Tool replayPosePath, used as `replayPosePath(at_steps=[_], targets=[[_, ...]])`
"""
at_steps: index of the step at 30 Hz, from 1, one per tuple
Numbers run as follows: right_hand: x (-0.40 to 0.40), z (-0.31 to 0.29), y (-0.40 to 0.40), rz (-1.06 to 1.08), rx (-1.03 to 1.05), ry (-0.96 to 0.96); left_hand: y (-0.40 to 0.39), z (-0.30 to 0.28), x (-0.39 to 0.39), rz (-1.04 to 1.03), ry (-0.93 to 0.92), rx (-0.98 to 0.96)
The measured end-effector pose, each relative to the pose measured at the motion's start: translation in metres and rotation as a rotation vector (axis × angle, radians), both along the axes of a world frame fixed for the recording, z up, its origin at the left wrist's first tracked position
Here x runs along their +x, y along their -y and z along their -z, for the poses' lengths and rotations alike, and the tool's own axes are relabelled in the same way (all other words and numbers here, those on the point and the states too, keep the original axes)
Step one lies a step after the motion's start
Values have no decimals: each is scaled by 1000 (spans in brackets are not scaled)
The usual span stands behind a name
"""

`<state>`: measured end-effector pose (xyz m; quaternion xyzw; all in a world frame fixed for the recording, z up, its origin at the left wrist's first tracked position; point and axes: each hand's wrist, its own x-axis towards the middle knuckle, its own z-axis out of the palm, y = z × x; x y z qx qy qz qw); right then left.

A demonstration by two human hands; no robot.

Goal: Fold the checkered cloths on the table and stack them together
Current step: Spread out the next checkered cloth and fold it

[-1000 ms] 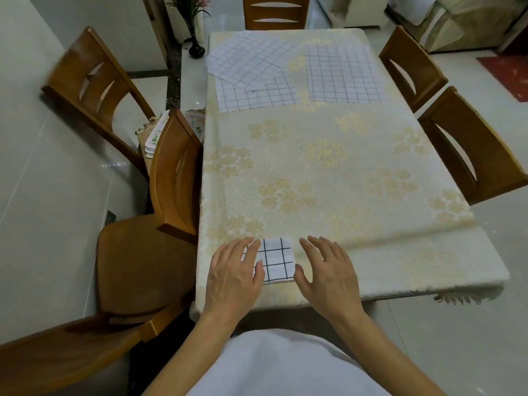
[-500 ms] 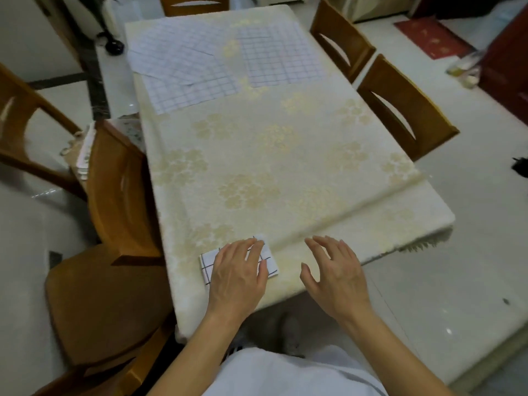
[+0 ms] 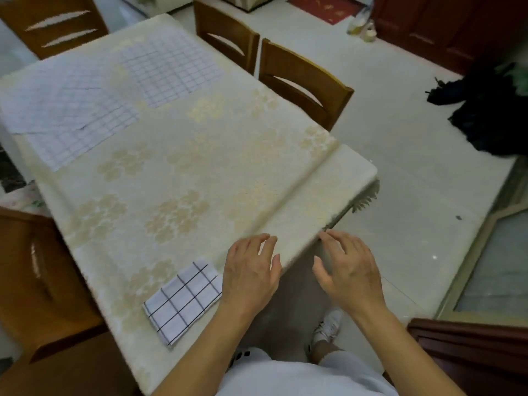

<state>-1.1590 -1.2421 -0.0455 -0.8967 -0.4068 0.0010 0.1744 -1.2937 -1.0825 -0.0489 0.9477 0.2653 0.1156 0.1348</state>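
One folded checkered cloth lying near, others lying spread far off.

The folded cloth point(image 3: 183, 301), white with dark grid lines, is lying flat just left of the left fingers point(image 3: 264, 244). Three unfolded cloths, two overlapping point(image 3: 71, 115) and one single point(image 3: 171, 70), are lying flat well beyond the fingers.

No text, label, brand, number or sign can be read anywhere in the head view. The checkered cloths carry only plain grid lines and the tablecloth only a pale flower pattern. The items far off on the floor are too blurred and small to show any writing.
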Motion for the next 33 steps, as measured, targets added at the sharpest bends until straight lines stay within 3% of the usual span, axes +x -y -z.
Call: replayPosePath(at_steps=[19,33], targets=[[225,4,169,238,45,-3,153,-22,276,316,-94,85],[334,11,212,417,49,-26,180,-12,419,509,-89,123]])
